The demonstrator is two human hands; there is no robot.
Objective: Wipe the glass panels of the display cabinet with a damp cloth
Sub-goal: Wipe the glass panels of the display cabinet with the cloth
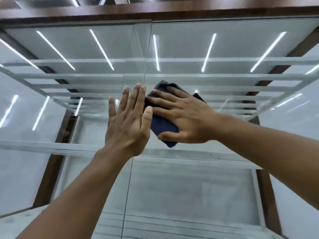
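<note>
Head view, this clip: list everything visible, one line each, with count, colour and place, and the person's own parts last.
glass panels: two, clear, front of the display cabinet, meeting at a vertical seam near the centre.
cabinet frame: one, dark brown wood, across the top and down both sides.
glass shelves: several, clear with pale edges, stacked inside behind the panels; exact count hard to tell.
light strips: several, white, on or reflected in the upper interior.
cloth: one, dark navy, folded, pressed flat on the right panel near the seam.
left hand: one, bare, fingers straight, flat against the glass just left of the cloth.
right hand: one, bare, fingers spread over the cloth.
</note>
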